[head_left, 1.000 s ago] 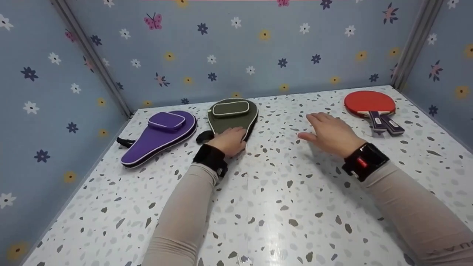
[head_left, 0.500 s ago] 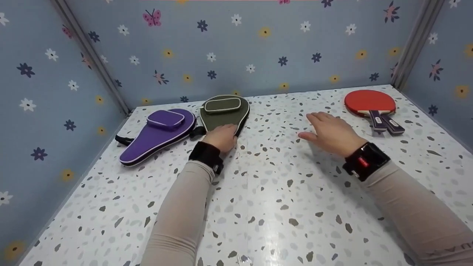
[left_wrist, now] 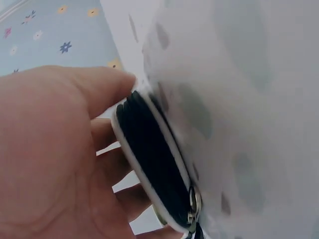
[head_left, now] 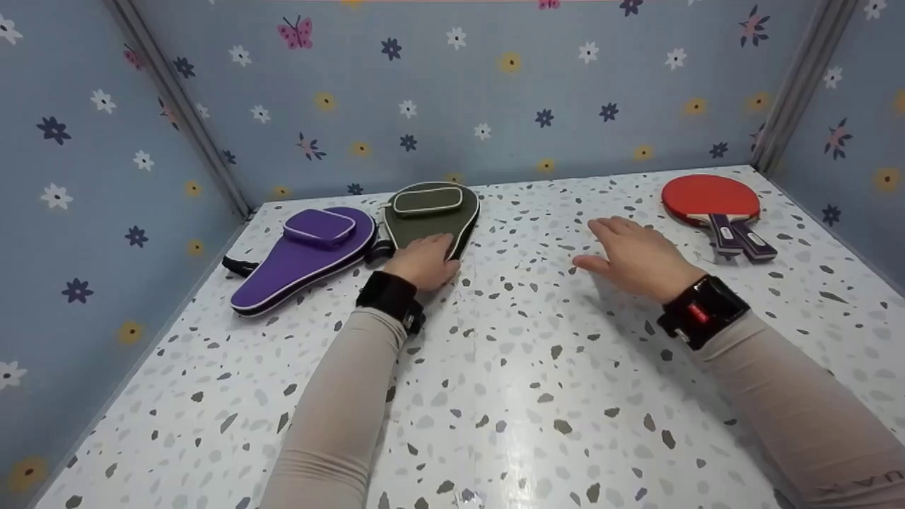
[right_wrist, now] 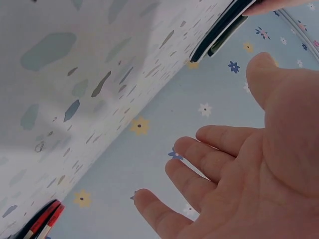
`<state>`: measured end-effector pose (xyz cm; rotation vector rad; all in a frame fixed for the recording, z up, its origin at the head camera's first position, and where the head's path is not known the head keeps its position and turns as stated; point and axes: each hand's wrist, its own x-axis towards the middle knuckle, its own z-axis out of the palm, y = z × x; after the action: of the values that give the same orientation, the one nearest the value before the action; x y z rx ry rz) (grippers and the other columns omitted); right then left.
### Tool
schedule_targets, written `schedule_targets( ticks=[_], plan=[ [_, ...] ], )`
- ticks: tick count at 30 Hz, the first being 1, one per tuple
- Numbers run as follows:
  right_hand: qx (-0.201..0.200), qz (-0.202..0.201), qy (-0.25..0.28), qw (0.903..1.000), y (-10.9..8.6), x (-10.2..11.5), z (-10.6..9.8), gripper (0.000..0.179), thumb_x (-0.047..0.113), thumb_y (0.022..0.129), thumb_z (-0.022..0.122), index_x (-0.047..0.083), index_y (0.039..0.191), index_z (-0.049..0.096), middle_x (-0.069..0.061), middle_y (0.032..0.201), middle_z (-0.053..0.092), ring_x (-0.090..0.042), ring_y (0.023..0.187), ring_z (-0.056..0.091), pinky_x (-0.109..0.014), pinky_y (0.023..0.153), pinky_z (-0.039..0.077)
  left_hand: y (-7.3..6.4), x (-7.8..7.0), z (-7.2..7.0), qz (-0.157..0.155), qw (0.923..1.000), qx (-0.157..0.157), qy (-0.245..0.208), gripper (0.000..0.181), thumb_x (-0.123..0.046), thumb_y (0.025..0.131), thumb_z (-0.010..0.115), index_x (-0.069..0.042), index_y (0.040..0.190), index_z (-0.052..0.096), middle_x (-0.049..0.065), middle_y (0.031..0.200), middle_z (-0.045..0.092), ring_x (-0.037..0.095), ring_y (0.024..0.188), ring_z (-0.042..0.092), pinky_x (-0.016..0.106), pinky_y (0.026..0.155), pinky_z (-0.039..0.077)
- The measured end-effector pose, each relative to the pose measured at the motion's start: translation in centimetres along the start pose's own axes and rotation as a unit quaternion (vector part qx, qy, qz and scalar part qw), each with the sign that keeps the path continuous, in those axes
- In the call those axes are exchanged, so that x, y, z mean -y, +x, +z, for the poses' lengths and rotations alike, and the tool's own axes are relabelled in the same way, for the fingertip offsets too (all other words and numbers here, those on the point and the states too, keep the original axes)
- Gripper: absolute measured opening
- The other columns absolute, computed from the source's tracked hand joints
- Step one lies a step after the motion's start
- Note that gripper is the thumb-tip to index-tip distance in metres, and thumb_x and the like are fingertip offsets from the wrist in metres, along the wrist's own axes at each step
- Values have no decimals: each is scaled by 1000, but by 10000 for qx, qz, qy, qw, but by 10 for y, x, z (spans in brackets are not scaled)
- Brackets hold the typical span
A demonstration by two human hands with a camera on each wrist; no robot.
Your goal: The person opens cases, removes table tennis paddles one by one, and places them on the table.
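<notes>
In the head view my left hand [head_left: 423,263] lies over the narrow end of a dark green table tennis bat case [head_left: 431,219] with white piping. Its fingers stretch over the top of the case in the left wrist view, and the thumb tip is close by one edge of the dark zipped side [left_wrist: 154,154]. A zip pull [left_wrist: 194,205] hangs there. My right hand [head_left: 640,258] is held above the table, palm down, fingers extended and holding nothing. To the left of the green case is a purple bat case [head_left: 300,258] with a raised pocket.
Two table tennis bats [head_left: 710,198], the top one red, overlap at the back right with dark handles toward me. Black straps show beside both cases. Flower-patterned panels [head_left: 495,92] enclose the speckled white table [head_left: 523,367] at the back and sides.
The green case has shifted left and slightly back under my left hand, nearer the purple case. In the last half second the left thumb has spread a little. My right hand keeps its place.
</notes>
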<state>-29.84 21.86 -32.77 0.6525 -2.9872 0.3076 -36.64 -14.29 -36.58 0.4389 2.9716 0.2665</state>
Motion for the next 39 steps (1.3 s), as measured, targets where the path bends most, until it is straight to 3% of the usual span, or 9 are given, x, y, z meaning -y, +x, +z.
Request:
schedule_targets(
  ticks=[3,5,10,16,26,39],
  plan=[
    [23,10,43,10000,0,0,0,87,54,113,58,-9,167,33,-37,167,37,-55,156,34,-70,125,28,-19,-2,-14,5,9994,-258,-214,74,-46,116,52,-6,174,29,18,178,32,39,164,29,55,133,22],
    [30,0,50,10000,0,1,0,88,54,113,58,-9,167,32,-37,169,35,-56,157,32,-70,126,27,-26,4,-20,21,9980,-565,-275,75,-47,116,53,-5,174,30,21,177,33,40,164,29,54,133,21],
    [38,5,11,10000,1,1,1,87,53,114,57,-9,168,30,-36,171,32,-56,159,28,-70,127,23,-37,35,-28,-142,9913,-1265,-344,82,-52,114,56,-7,175,26,25,178,25,46,165,20,63,132,16],
    [38,-6,-25,10000,0,1,1,87,53,114,57,-8,169,29,-35,172,30,-55,160,25,-70,128,22,-56,78,-33,-463,9823,-1766,-415,89,-51,109,66,-8,176,25,28,179,17,53,165,10,73,129,10],
    [-3,-77,-91,9999,-2,2,1,85,52,114,57,-9,168,31,-36,171,32,-55,160,27,-70,127,23,-71,117,-35,-1012,9796,-1625,-616,99,-56,106,69,-13,178,17,28,181,8,55,165,1,78,127,5],
    [-5,-81,-66,9999,0,1,2,88,54,114,56,-9,169,29,-35,172,30,-55,160,26,-71,127,22,-78,127,-36,-1139,9781,-1623,-631,107,-59,101,73,-16,179,12,29,181,6,57,164,-2,85,121,1]
  ],
)
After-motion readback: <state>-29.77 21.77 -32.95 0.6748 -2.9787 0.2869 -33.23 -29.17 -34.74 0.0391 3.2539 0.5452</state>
